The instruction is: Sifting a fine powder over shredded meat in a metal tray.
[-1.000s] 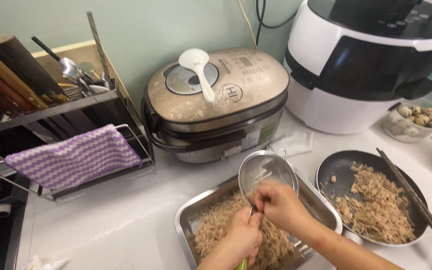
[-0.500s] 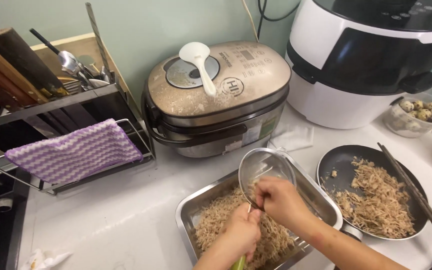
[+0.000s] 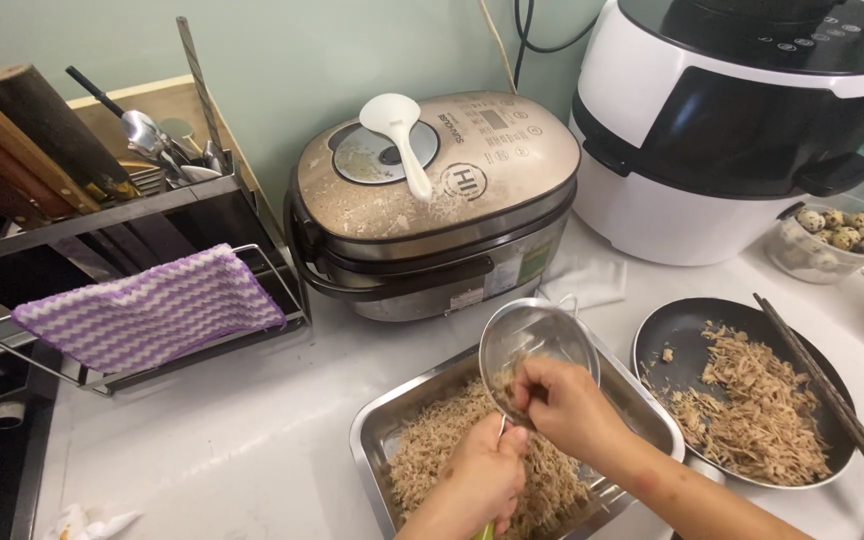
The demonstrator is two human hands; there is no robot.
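Two hands at a mesh strainer over shredded meat.

I see my left hand (image 3: 487, 470) with fingers wrapped round the strainer (image 3: 537, 350) handle above the steel tray (image 3: 377, 440) on the tabletop; my right hand (image 3: 567, 405) reaches inside, fingers bunched, pinching shreds.

Both forearms enter from bottom right edge, bare. Left hand (image 3: 487, 475) low centre, closed in a fist, knuckles up. Right hand (image 3: 564, 405) just above and right of it, palm down, fingers (image 3: 530, 385) bent and pinched together, wrist angled toward lower right.
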